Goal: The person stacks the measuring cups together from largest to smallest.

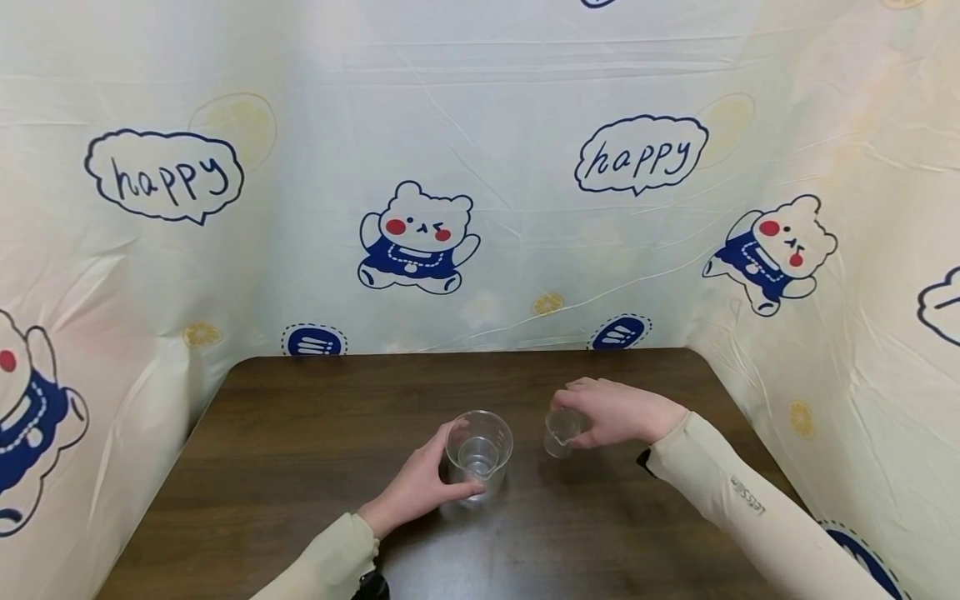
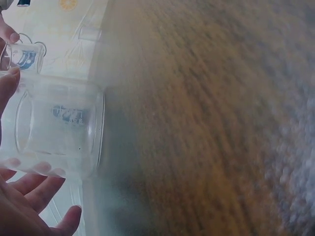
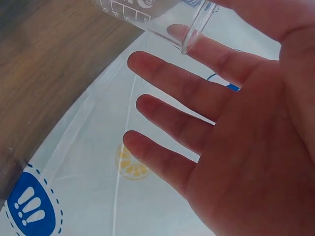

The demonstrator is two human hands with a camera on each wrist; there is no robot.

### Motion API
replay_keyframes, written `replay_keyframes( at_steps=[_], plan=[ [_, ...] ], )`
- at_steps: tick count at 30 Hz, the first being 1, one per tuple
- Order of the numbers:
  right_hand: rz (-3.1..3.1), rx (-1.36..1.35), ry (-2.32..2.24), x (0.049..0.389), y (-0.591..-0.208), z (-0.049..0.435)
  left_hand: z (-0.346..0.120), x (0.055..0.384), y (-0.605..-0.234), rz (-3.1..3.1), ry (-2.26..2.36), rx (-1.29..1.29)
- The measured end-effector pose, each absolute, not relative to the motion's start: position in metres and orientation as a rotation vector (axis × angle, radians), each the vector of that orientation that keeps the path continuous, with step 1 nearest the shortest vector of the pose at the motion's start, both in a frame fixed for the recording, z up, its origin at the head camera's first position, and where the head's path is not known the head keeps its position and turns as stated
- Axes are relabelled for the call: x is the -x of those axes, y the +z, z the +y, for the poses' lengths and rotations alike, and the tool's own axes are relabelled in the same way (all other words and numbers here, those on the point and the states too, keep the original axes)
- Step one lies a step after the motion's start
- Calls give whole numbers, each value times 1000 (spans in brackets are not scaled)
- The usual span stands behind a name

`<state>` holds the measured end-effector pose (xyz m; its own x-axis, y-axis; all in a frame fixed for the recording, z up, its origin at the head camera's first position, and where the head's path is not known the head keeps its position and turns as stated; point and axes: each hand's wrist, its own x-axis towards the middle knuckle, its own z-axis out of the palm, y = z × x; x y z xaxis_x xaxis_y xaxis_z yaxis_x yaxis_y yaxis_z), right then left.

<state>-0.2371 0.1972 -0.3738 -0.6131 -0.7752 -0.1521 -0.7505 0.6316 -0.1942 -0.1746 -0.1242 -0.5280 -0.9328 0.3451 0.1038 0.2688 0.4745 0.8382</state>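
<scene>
My left hand (image 1: 420, 483) grips a clear glass beaker (image 1: 500, 473) round its side, thumb in front and fingers behind. Inside that beaker shows the outline of a smaller glass vessel (image 2: 58, 130). To the right, my right hand (image 1: 618, 410) pinches a small glass beaker (image 1: 556, 442) by its rim between thumb and index finger. White graduation marks are printed on the small beaker (image 3: 130, 12); its other three fingers (image 3: 167, 78) are spread out below. In the left wrist view the small beaker (image 2: 30, 58) appears raised off the table. Whether the larger beaker touches the table I cannot tell.
Both hands are over a dark brown wooden table (image 1: 300, 417). A pale curtain (image 1: 525, 250) printed with bears and the word "happy" hangs behind the table and along its sides.
</scene>
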Motion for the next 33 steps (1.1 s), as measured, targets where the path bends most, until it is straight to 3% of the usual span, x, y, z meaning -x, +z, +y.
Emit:
replay_keyframes(
  at_steps=[33],
  plan=[
    [2634, 1311, -122, 232, -347, 149, -123, 174, -528, 2645, 1448, -519]
  ],
)
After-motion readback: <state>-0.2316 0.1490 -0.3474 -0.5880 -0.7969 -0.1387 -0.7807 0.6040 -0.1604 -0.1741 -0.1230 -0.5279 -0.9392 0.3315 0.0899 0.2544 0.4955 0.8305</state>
